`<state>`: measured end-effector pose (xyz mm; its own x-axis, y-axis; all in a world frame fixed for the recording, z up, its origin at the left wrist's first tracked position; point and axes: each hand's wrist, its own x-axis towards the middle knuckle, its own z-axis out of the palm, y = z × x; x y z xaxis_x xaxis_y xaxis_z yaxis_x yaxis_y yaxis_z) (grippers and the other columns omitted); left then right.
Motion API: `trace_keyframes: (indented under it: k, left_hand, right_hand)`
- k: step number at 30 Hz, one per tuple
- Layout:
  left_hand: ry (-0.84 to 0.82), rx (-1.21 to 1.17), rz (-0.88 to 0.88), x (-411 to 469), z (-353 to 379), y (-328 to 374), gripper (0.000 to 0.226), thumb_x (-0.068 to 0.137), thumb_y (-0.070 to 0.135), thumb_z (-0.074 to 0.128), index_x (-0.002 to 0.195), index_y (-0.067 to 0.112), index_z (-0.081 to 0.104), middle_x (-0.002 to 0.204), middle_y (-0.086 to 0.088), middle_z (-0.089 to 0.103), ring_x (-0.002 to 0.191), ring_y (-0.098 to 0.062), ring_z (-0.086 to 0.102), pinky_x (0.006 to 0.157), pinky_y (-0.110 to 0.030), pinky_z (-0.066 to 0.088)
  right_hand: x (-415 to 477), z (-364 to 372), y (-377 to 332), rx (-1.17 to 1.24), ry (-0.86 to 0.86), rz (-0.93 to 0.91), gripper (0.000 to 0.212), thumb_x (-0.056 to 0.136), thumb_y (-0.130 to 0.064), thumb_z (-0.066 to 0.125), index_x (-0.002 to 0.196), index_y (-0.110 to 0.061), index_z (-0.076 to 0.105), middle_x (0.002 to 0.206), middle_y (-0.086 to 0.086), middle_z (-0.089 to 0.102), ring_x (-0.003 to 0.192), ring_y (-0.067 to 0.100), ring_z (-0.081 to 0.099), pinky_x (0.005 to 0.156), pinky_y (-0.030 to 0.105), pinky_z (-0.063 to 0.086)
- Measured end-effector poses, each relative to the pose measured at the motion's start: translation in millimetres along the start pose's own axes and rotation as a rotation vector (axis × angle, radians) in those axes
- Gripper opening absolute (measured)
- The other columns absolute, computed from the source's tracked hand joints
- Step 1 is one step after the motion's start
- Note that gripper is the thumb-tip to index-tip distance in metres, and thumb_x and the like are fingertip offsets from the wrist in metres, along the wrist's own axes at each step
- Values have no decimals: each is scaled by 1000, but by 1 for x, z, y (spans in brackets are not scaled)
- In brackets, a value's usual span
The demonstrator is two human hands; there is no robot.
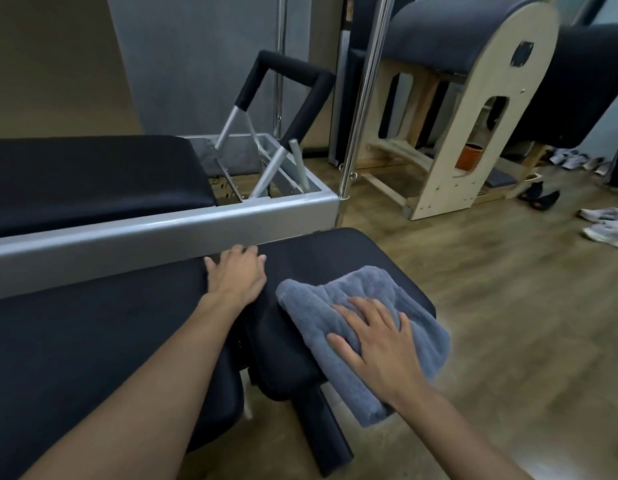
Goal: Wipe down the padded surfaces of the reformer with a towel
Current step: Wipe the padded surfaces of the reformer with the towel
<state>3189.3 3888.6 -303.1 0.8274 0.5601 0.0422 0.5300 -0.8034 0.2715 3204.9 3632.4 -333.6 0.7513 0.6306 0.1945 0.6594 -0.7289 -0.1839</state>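
Note:
A grey-blue towel [335,306] lies on the small black padded headrest [335,251] at the end of the reformer. My right hand [377,344] presses flat on the towel, fingers spread, near the headrest's right edge. My left hand [236,271] rests palm down, holding nothing, at the seam between the headrest and the large black pad [93,341] to its left. Beyond the silver frame rail [162,226] lies another black padded carriage [93,178]. A padded footbar [290,72] stands tilted at that frame's far end.
A wooden ladder barrel [474,98] with dark padding stands on the wood floor at the right. Vertical chrome poles [366,81] rise behind the frame corner. Several shoes [605,223] lie scattered at the far right. A black post [325,434] juts out under the headrest.

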Motion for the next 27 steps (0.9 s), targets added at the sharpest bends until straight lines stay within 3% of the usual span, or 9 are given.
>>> trace_keyframes:
  k: [6, 12, 14, 17, 23, 27]
  left_hand:
    - [22, -16, 95, 29, 23, 18, 40, 102, 33, 30, 127, 15, 55, 136, -8, 52, 129, -29, 42, 112, -57, 21]
    - [134, 40, 58, 59, 40, 10, 32, 98, 28, 35, 109, 15, 62, 116, -13, 63, 108, -37, 55, 95, -49, 37]
    - [144, 39, 59, 61, 47, 8, 33, 98, 27, 37, 116, 15, 62, 120, -12, 63, 111, -36, 55, 99, -50, 35]
    - [87, 79, 68, 58, 49, 7, 40, 101, 27, 33, 135, 16, 50, 139, -8, 53, 131, -31, 43, 111, -55, 23]
    - [-141, 108, 32, 55, 32, 14, 45, 104, 27, 24, 148, 18, 31, 157, -5, 29, 146, -27, 21, 116, -56, 13]
    - [-94, 62, 16, 50, 35, 12, 44, 105, 25, 24, 148, 19, 33, 155, -4, 32, 146, -26, 21, 117, -55, 11]
  right_hand:
    - [51, 4, 4, -72, -62, 40, 63, 89, -72, 18, 142, -45, 39, 153, -12, 36, 141, 14, 29, 111, 54, 20]
    - [171, 28, 14, -43, -13, 8, 52, 96, -65, 26, 131, -36, 50, 142, -4, 48, 129, 26, 42, 99, 60, 29]
    - [208, 39, 15, -19, -14, 4, 54, 95, -65, 25, 131, -34, 50, 140, -1, 50, 128, 29, 42, 99, 63, 27]
    - [240, 42, 12, -20, -61, 13, 57, 94, -66, 25, 132, -33, 52, 136, 2, 54, 127, 29, 44, 99, 64, 28]
    - [178, 14, 20, -35, -76, 27, 51, 94, -62, 31, 130, -33, 53, 140, 0, 51, 127, 25, 45, 97, 55, 34]
    - [91, -3, 40, -49, -75, 74, 60, 90, -69, 25, 135, -38, 50, 145, -4, 48, 133, 20, 43, 103, 56, 31]
